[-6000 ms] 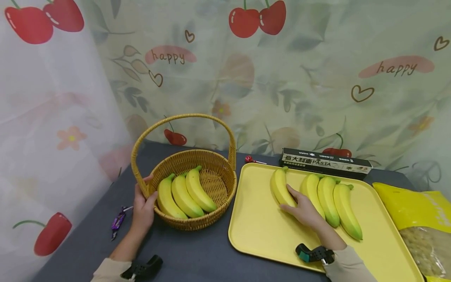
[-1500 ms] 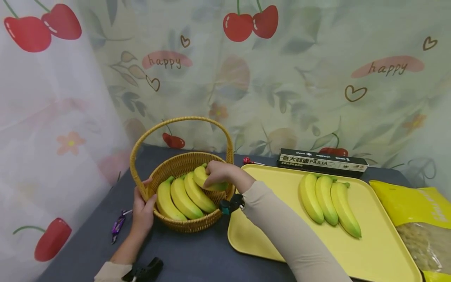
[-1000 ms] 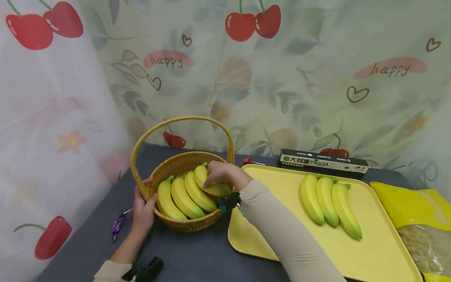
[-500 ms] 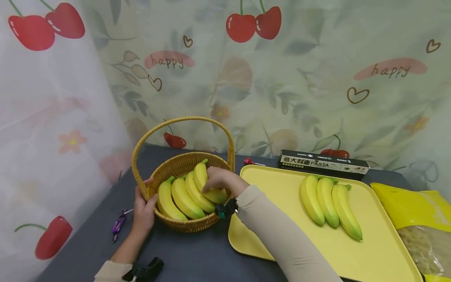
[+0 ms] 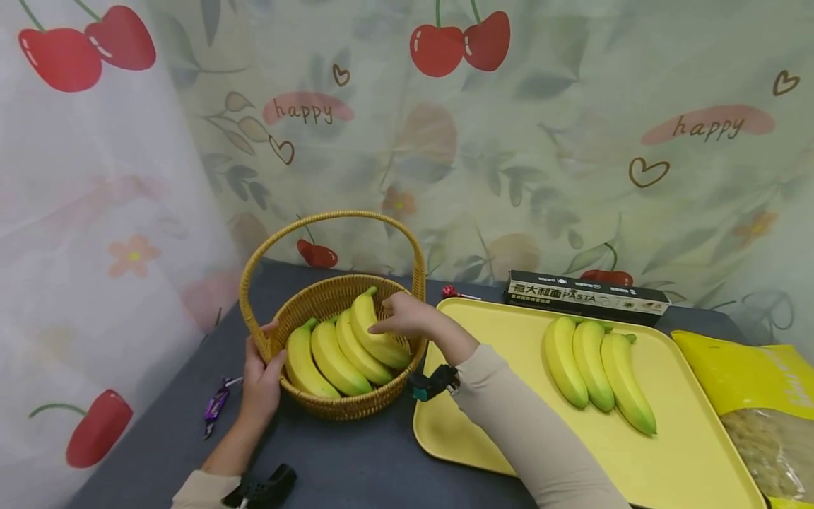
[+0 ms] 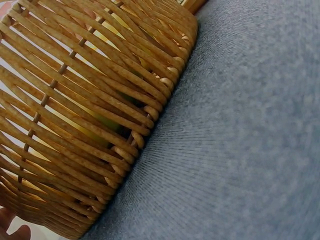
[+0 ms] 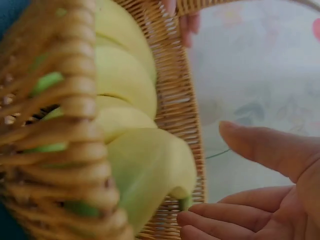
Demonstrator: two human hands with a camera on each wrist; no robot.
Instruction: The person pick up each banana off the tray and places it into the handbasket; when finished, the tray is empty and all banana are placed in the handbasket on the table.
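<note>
A round wicker basket (image 5: pixel 346 408) with a tall arched handle holds several yellow bananas lying side by side. My left hand (image 5: pixel 261 382) grips its left side where the handle meets the rim, thumb inside. At the basket's right side, my right hand (image 5: pixel 412 316) hovers over the rightmost banana (image 5: pixel 375 336). In the right wrist view that hand (image 7: pixel 270 190) shows loosely extended fingers and a raised thumb, with the banana (image 7: pixel 160 170) beyond the fingertips and nothing in its grasp. The left wrist view shows mostly the basket's woven wall (image 6: pixel 85 105), with yellow showing through the gaps.
Three bananas (image 5: pixel 598 367) lie on a yellow tray (image 5: pixel 464 431) right of the basket. Behind the tray stands a black pasta box (image 5: pixel 585 295), beside a red lollipop (image 5: pixel 450 290). A yellow bag (image 5: pixel 744 375) is at far right, and a purple-wrapped candy (image 5: pixel 216 408) at left.
My right hand took a fourth banana from the tray into the basket, adjusted it beside the others and has let go, lifting slightly away. My left hand has kept its grip on the basket.
</note>
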